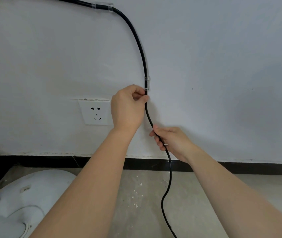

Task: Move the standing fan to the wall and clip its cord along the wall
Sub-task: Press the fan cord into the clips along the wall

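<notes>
A black cord runs down the white wall. It passes through a clear clip at the top and a second clear clip lower down. My left hand pinches the cord just below the lower clip, pressing it against the wall. My right hand grips the cord further down, with a small white piece sticking out between its fingers. Below my right hand the cord hangs loose to the floor. The fan's white base sits at the bottom left, near the wall.
A white wall socket sits left of my left hand, with nothing plugged in. A black skirting board runs along the foot of the wall. The concrete floor carries paint flecks.
</notes>
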### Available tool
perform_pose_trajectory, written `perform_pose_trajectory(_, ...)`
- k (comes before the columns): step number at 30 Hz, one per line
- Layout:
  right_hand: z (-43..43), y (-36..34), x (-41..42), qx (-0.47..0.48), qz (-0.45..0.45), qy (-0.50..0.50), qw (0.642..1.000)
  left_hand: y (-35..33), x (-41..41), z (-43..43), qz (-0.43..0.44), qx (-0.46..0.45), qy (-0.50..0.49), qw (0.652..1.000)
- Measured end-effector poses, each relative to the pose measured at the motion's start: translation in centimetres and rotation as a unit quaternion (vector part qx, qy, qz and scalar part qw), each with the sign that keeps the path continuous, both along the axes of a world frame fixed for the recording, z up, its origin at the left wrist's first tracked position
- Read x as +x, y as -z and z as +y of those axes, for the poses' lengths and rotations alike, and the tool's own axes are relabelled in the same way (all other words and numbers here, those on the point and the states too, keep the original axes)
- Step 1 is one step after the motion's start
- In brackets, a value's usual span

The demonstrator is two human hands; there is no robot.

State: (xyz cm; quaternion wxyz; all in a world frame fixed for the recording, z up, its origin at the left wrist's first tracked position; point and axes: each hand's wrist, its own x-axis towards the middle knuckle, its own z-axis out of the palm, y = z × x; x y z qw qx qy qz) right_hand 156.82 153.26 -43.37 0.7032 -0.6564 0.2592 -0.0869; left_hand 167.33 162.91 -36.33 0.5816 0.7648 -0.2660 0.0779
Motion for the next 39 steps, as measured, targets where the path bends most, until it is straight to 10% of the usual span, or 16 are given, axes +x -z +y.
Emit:
perform_pose_trajectory(16, 0.8, -0.2, 2.5, -0.149, 0.028, 0.098, 0.984, 4.2, 0.1, 0.8, 0.076, 0.073, 0.019, 0.994)
perform_pose_trajectory(27, -0.8, 1.4, -0.8, 0.09, 0.082, -0.003, 0.993, 4.5, 0.5, 0.4, 0.062, 0.092, 0.015, 0.994)
perform_pose_trajectory(39, 0.3, 1.2, 1.0, -0.084, 0.098, 0.055, 0.99, 4.9, 0.7, 0.9, 0.047, 0.096, 0.019, 0.994)
